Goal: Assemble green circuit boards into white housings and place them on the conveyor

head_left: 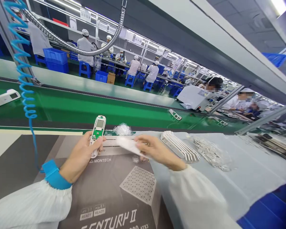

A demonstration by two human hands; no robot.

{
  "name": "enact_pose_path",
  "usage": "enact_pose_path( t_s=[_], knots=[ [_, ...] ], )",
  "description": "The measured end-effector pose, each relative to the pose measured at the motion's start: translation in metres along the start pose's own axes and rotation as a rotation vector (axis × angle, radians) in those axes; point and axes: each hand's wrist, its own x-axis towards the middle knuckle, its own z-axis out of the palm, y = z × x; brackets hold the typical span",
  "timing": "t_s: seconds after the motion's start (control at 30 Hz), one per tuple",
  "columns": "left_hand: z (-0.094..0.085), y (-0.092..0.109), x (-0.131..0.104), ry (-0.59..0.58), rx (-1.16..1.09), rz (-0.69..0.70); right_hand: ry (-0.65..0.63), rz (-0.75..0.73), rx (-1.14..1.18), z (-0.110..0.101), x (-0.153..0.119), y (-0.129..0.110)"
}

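My left hand (85, 151) grips a slim white device (98, 130) whose open front shows a green circuit board and a small grey screen; it is held upright, tilted slightly right. In my right hand (154, 148) is a white plastic cover (128, 144), blurred by motion, a short way right of the device and apart from it. Both hands are above a dark printed box (102, 181). Several white covers (180, 146) are lined up just beyond my right hand, beside a clear bag of small pale parts (212, 152).
Behind the box runs a green conveyor (85, 108) carrying device units (175, 114). Crumpled clear plastic (122, 129) lies at its near edge. A coiled blue cord (26, 79) hangs at the left, and a metal hose (85, 52) arches above. People in white work in the background.
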Motion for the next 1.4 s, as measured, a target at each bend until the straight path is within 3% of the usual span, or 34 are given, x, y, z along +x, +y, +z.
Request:
enact_pose_path(
  t_s=[0.1, 0.2, 0.33, 0.43, 0.53, 0.6, 0.67, 0.73, 0.8, 0.97, 1.1, 1.23, 1.33, 1.4],
  knots=[
    [-0.002, -0.004, 0.001, 0.027, 0.169, -0.027, -0.141, -0.029, 0.23, 0.054, 0.03, -0.011],
    [-0.009, -0.006, 0.007, 0.153, 0.247, -0.075, -0.123, -0.047, 0.47, 0.081, 0.047, -0.009],
    [-0.019, -0.007, 0.015, 0.335, 0.203, -0.041, -0.006, -0.127, 0.677, 0.088, 0.056, 0.008],
    [-0.024, -0.008, 0.019, 0.357, 0.268, 0.035, 0.074, -0.178, 0.662, 0.089, 0.062, 0.02],
    [-0.03, -0.008, 0.021, 0.387, 0.433, 0.215, 0.134, -0.207, 0.662, 0.089, 0.068, 0.028],
    [-0.032, -0.007, 0.021, 0.353, 0.533, 0.334, 0.174, -0.22, 0.645, 0.088, 0.071, 0.03],
    [-0.031, -0.007, 0.019, 0.221, 0.586, 0.397, 0.177, -0.233, 0.644, 0.087, 0.072, 0.032],
    [-0.025, -0.009, 0.016, 0.054, 0.615, 0.403, 0.155, -0.257, 0.634, 0.086, 0.071, 0.033],
    [-0.018, -0.012, 0.013, -0.039, 0.633, 0.391, 0.15, -0.275, 0.603, 0.085, 0.071, 0.035],
    [-0.006, -0.016, 0.009, -0.015, 0.617, 0.393, 0.237, -0.23, 0.558, 0.086, 0.073, 0.036],
    [0.011, -0.021, -0.001, 0.016, 0.794, 0.435, 0.262, -0.104, 0.835, 0.095, 0.076, 0.03],
    [0.029, -0.03, -0.01, -0.149, 1.242, 0.301, 0.234, 0.106, 1.228, 0.097, 0.074, 0.03],
    [0.033, -0.029, -0.013, -0.274, 1.366, 0.284, 0.136, 0.075, 1.359, 0.09, 0.068, 0.031],
    [0.028, -0.025, -0.013, -0.283, 1.344, 0.272, 0.056, 0.037, 1.369, 0.086, 0.064, 0.027]
  ],
)
